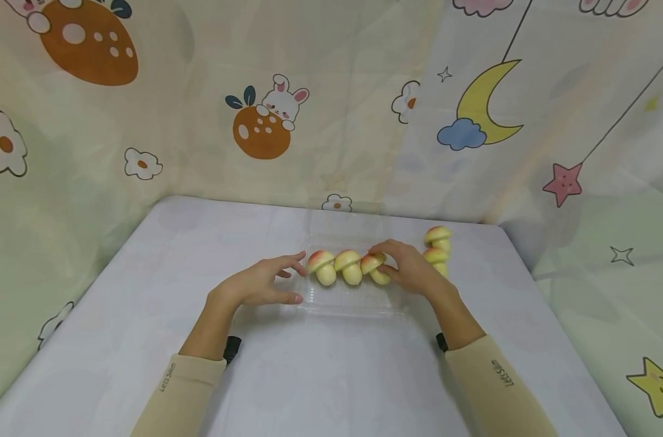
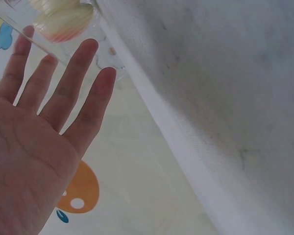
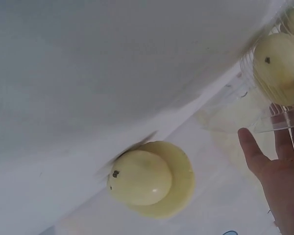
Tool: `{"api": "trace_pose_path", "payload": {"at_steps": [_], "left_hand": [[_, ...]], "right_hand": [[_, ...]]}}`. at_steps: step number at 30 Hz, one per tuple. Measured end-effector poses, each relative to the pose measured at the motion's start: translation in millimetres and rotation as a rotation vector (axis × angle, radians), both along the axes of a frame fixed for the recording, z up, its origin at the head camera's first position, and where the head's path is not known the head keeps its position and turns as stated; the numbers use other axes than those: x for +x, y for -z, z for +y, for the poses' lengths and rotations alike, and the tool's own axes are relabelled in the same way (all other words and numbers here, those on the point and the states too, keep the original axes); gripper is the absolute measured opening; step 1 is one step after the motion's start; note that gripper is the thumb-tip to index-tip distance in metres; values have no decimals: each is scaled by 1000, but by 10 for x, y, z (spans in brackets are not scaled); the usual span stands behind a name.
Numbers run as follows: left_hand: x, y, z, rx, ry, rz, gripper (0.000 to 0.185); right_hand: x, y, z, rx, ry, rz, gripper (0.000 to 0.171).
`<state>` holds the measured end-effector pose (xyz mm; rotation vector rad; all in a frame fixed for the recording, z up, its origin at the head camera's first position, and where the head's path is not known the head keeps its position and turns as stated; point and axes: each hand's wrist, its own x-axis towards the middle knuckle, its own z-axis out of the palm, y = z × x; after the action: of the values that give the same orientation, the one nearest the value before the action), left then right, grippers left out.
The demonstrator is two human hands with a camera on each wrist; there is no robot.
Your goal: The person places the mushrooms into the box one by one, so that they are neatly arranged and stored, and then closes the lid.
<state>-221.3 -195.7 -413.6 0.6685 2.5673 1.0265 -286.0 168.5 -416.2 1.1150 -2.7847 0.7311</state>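
A clear plastic container lies on the table with its lid part laid back behind it. Three yellow mushroom-shaped pieces with red-blushed caps stand side by side in it: a left piece, a middle piece and a right piece. My right hand pinches the right piece at its cap, thumb and fingers on either side. At the container's left edge my left hand is spread, fingertips right at the wall and nothing in its grasp. The left wrist view shows those fingers extended.
Beyond my right hand, two more mushroom-shaped pieces stand on the table, one front piece and one back piece. A white cloth covers the table. Printed curtains hang behind and at both sides.
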Motion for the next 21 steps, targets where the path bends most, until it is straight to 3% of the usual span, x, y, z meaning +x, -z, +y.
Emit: {"api": "trace_pose_path", "payload": {"at_steps": [9, 17, 21], "left_hand": [[-8, 6, -3, 8, -3, -12, 62], [-17, 2, 5, 14, -4, -16, 71], [-18, 7, 2, 12, -2, -14, 65]], "right_hand": [[37, -34, 49, -18, -2, -16, 43], [60, -106, 194, -52, 70, -12, 46], [56, -119, 267, -80, 86, -23, 46]]}}
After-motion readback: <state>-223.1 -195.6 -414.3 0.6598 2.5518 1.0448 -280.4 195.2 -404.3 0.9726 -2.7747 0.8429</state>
